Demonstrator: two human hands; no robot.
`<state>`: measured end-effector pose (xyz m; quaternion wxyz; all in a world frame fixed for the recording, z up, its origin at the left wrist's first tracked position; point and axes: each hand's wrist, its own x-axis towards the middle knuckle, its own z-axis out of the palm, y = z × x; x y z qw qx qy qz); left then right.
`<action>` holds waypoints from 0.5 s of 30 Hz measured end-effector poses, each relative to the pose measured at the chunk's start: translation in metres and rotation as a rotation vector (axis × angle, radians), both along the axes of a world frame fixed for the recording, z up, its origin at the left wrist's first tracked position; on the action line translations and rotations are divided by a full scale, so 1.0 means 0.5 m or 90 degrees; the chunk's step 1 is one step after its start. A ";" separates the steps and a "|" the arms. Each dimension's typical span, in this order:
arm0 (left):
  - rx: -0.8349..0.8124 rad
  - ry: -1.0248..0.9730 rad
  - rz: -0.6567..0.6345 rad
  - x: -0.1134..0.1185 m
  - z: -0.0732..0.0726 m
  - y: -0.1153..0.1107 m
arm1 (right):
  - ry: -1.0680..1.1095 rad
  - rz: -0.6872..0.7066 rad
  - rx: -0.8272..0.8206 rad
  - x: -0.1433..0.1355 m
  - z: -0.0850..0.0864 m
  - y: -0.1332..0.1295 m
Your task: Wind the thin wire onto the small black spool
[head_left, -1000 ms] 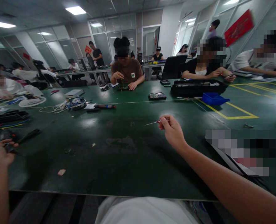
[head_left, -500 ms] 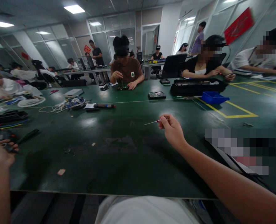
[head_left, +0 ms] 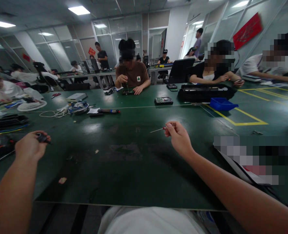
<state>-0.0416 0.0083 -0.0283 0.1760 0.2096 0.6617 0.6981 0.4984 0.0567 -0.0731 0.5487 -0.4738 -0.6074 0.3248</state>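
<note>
My right hand (head_left: 179, 138) is closed around the handle of a thin screwdriver (head_left: 158, 130) above the middle of the green table. Its narrow metal shaft points left, and the fingers partly cover the reddish handle. At the left, my left hand (head_left: 32, 144) grips a small black object (head_left: 42, 138) whose kind I cannot make out. Dark tools and parts (head_left: 0, 144) lie beside that hand, partly behind my wrist. A small pale scrap (head_left: 62, 180) and a few tiny dark bits (head_left: 72, 159) rest on the table between my arms.
Across the table (head_left: 124, 182) lie a hard drive (head_left: 163, 100), a pen-like tool (head_left: 108, 111), a cable bundle (head_left: 78, 108), a long black casing (head_left: 206, 92) and a blue tray (head_left: 223, 104). A co-worker (head_left: 133, 73) sits opposite, others further right. A bag-like item (head_left: 234, 162) lies right.
My left hand has moved right and up, away from the pile of tools, with the small black object in it. My right hand and the screwdriver stay almost still.
</note>
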 end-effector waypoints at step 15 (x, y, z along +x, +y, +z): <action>-0.008 0.074 -0.508 0.486 -0.004 0.131 | -0.117 -0.007 -0.018 0.006 0.018 -0.011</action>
